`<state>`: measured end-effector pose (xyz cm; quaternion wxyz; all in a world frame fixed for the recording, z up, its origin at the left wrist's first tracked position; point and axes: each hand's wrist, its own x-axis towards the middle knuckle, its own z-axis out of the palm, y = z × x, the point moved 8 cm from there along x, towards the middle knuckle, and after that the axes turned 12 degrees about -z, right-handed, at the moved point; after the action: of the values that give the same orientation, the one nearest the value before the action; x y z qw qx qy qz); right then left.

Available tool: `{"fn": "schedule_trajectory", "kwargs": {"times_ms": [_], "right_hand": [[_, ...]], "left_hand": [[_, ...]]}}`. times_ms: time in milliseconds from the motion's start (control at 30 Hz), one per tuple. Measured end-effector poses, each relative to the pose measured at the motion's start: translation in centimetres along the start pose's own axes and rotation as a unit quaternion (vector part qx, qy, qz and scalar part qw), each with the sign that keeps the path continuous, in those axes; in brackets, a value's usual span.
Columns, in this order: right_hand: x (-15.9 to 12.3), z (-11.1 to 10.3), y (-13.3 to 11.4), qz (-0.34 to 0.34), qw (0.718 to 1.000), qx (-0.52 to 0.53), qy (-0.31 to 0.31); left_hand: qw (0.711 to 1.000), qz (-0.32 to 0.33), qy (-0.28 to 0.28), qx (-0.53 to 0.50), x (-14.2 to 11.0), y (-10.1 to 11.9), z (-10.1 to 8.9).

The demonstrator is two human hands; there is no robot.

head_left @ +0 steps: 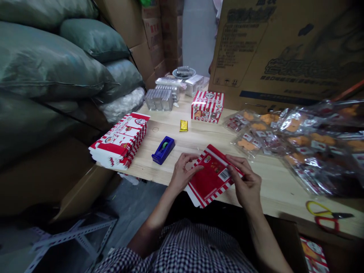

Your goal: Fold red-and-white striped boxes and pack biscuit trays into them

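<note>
Between my two hands, over the table's front edge, is a red carton with white stripes and a barcode, tilted. My left hand pinches its left edge, thumb lying on the printed face. On the opposite edge my right hand grips the carton with thumb and fingers. A blue tape dispenser stands just beyond my left hand. Farther back lies a small yellow packet. One assembled red-and-white box sits behind it.
Flat cartons are stacked at the table's left. Bagged orange items pile up on the right, with scissors near the front edge. Clear plastic packs stand at the back. Large sacks and a big cardboard box flank the table.
</note>
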<state>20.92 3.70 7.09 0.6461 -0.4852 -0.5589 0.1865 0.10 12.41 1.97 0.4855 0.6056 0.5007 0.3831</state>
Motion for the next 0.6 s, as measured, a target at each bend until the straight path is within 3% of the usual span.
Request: {"fn": "schedule_trajectory", "kwargs": {"times_ms": [133, 300, 400, 600], "right_hand": [[-2.2, -2.7, 3.8, 0.081, 0.99, 0.037, 0.114], [-7.7, -4.1, 9.2, 0.21, 0.946, 0.096, 0.226], [-10.2, -4.5, 11.0, 0.231, 0.94, 0.066, 0.242], [-11.6, -4.3, 12.9, 0.193, 0.967, -0.015, 0.165]], "left_hand": [[0.977, -0.081, -0.186, -0.061, -0.2, -1.7, 1.9], [0.917, -0.115, -0.37, -0.091, -0.8, -3.3, 4.2], [0.909, -0.092, -0.406, -0.037, 0.2, -4.4, 5.0], [0.909, 0.036, -0.373, 0.182, 4.9, -5.5, 6.5]]}}
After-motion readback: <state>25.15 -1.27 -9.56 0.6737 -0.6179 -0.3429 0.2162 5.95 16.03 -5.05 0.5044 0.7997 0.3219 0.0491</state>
